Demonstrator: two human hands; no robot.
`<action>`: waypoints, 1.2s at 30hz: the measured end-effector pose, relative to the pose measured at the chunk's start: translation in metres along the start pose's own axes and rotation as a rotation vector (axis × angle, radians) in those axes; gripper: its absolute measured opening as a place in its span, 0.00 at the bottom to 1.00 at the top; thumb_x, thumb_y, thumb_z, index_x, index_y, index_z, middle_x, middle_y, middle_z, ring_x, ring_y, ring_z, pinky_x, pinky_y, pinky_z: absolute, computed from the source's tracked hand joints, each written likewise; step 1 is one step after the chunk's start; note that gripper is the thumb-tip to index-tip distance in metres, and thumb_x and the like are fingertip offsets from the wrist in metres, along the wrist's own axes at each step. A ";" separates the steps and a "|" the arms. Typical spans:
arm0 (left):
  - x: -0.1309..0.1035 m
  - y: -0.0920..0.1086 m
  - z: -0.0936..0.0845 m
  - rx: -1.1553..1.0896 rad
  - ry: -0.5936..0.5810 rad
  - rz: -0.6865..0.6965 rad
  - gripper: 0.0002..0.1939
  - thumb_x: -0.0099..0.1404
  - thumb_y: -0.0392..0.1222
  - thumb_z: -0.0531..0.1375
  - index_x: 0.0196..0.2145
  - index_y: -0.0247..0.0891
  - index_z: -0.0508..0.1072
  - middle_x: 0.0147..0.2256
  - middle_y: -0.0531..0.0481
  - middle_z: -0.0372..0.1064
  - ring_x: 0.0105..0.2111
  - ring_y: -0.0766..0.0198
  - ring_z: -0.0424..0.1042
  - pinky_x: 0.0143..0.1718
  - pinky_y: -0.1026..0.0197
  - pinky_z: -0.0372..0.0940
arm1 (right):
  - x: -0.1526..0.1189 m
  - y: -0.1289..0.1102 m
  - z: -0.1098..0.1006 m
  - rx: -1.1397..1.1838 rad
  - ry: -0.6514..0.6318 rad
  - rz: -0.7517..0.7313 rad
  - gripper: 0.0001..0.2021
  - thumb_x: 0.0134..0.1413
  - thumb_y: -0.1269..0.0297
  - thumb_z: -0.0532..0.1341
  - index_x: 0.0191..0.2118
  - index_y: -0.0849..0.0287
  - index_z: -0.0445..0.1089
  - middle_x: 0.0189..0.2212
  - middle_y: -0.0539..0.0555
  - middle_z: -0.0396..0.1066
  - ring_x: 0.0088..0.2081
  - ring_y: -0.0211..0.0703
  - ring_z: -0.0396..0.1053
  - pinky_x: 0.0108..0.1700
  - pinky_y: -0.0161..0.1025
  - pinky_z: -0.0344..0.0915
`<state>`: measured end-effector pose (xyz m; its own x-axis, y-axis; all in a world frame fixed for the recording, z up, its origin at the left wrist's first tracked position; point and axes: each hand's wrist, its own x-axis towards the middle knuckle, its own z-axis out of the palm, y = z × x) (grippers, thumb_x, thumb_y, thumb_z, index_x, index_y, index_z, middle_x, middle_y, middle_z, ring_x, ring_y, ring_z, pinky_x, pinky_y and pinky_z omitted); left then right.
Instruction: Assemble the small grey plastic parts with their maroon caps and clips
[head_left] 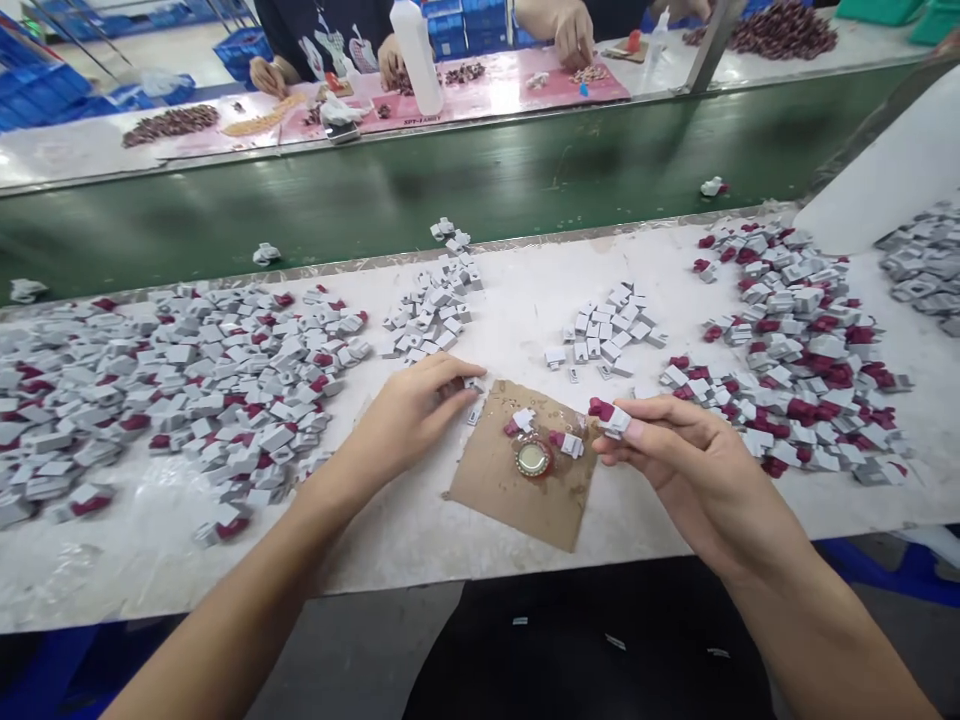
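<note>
My right hand pinches a small grey plastic part with a dark-red piece on its end, held above the right edge of a brown cardboard square. My left hand is at the cardboard's upper left corner, its thumb and fingertips closed around a small grey plastic piece, partly hidden. Just under those fingertips lies another grey piece. On the cardboard sit a round, shiny, shallow cap and two grey-and-red parts, one at its upper left, the other to its right.
Grey-and-red parts spread widely on the left and right. Small heaps of grey pieces lie behind the cardboard. A green conveyor belt runs across; beyond it, co-workers' hands handle small parts. A white container stands at right.
</note>
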<state>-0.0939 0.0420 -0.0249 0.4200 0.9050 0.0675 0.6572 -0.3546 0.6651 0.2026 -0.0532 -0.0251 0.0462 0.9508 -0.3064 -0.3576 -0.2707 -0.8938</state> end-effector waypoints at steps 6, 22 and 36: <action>0.018 0.031 0.012 -0.560 0.094 -0.135 0.12 0.66 0.47 0.78 0.41 0.40 0.85 0.48 0.41 0.88 0.45 0.50 0.87 0.50 0.50 0.82 | 0.008 -0.002 0.003 0.171 -0.014 0.047 0.11 0.52 0.56 0.85 0.39 0.46 0.89 0.43 0.51 0.89 0.53 0.52 0.87 0.59 0.46 0.84; 0.074 0.095 0.042 -0.953 -0.243 -0.154 0.11 0.60 0.33 0.81 0.41 0.40 0.91 0.38 0.50 0.88 0.36 0.65 0.84 0.40 0.67 0.77 | 0.032 -0.014 -0.006 -0.012 0.111 -0.375 0.06 0.61 0.56 0.81 0.42 0.46 0.89 0.44 0.50 0.87 0.50 0.46 0.84 0.56 0.44 0.83; 0.095 0.100 0.034 -0.734 -0.280 -0.106 0.11 0.58 0.36 0.80 0.39 0.38 0.89 0.29 0.51 0.83 0.29 0.64 0.79 0.32 0.64 0.74 | 0.050 -0.037 -0.025 -0.189 -0.030 -0.288 0.09 0.57 0.57 0.83 0.41 0.51 0.89 0.41 0.54 0.89 0.45 0.46 0.88 0.48 0.38 0.84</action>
<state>0.0330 0.0848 0.0224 0.5839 0.7980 -0.1487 0.1628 0.0644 0.9846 0.2418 0.0004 -0.0153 0.0917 0.9955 -0.0256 -0.1546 -0.0112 -0.9879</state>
